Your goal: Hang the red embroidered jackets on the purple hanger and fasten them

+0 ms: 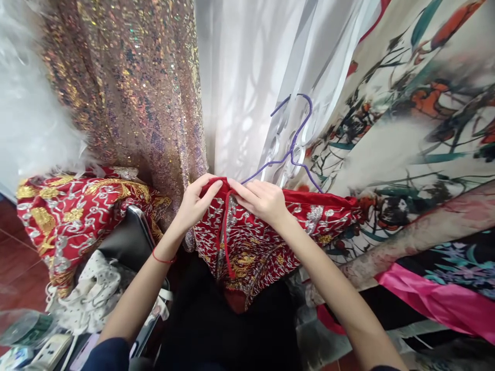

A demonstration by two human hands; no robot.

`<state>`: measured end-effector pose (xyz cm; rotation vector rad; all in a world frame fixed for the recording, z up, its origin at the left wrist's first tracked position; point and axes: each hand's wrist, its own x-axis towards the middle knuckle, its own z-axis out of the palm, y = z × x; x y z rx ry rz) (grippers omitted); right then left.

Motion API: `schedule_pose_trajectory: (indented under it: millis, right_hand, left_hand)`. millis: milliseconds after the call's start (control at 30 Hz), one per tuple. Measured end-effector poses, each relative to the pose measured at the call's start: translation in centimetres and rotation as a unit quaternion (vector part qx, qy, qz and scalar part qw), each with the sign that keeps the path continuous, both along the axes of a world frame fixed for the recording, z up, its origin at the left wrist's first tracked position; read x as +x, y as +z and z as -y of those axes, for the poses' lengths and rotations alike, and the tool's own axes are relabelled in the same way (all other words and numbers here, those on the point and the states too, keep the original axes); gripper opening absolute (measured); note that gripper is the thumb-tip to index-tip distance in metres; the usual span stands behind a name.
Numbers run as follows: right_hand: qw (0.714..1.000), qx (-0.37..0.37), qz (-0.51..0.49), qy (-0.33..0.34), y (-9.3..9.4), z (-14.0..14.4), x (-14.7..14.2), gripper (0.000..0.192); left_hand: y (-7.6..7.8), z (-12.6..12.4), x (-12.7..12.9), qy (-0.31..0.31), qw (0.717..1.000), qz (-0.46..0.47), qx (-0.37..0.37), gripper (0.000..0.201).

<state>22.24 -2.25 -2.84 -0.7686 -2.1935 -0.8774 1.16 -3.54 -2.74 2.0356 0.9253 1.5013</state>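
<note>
A red skirt-like garment (247, 242) with silver and gold embroidery hangs in front of me, a red cord dangling from its top edge. My left hand (199, 201) pinches the red waistband at its left part. Close beside it, my right hand (263, 201) grips the same band, fingers pointing left. A purple wire hanger (292, 149) stands up behind the band. Its lower ends pass down behind the red fabric, so I cannot tell how it is attached.
On the left, another red embroidered garment (77, 216) drapes over a black chair (127, 237). A sequined cloth (131, 87), white curtain (243, 77) and floral fabric (406, 118) hang behind. A power strip (52, 353) lies at lower left; pink satin (436, 299) is at right.
</note>
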Motion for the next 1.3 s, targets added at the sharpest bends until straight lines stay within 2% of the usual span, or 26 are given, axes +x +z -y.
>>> schedule_pose_trajectory:
  millis: [100,233,400,567,700,867,1000,1067,1167,1300]
  right_hand:
    - [1.000,0.015,-0.010,-0.005,0.3,0.0,-0.2,0.031]
    - [0.999,0.036,-0.015,0.000,-0.3,-0.4,-0.3,0.030]
    - [0.994,0.093,0.029,0.053,0.0,0.1,-0.4,0.033]
    - [0.993,0.028,0.043,0.105,1.8,1.5,-0.1,0.036]
    - [0.990,-0.037,0.078,0.112,3.0,1.6,0.4,0.038]
    - [0.988,-0.017,0.142,0.059,3.2,0.8,1.0,0.043]
    - [0.991,-0.013,0.099,0.094,2.8,0.3,0.9,0.036]
    - [0.991,-0.038,0.052,0.115,3.0,0.4,0.5,0.031]
    - [0.986,-0.118,-0.028,0.112,4.0,1.0,-0.3,0.029]
    - [0.957,-0.265,-0.083,0.085,6.6,1.9,-1.6,0.016]
  left_hand:
    - [0.2,0.1,-0.5,-0.031,1.000,0.004,0.002,0.030]
    - [0.2,0.4,-0.9,-0.066,0.998,-0.008,0.012,0.029]
    - [0.0,0.6,-0.4,-0.049,0.998,-0.018,0.018,0.027]
    - [-0.4,0.2,0.3,-0.006,1.000,-0.021,0.022,0.023]
    - [-0.4,0.0,0.6,-0.011,1.000,0.003,0.002,0.023]
    - [0.1,0.6,0.8,-0.051,0.996,0.042,-0.064,0.032]
    - [-0.2,0.8,0.6,-0.049,0.996,0.026,-0.072,0.033]
    - [-0.4,0.7,0.5,-0.036,0.998,0.009,-0.059,0.032]
    - [-0.6,0.7,0.4,-0.039,0.997,-0.010,-0.063,0.030]
    - [-0.6,0.7,0.6,-0.059,0.995,0.008,-0.078,0.030]
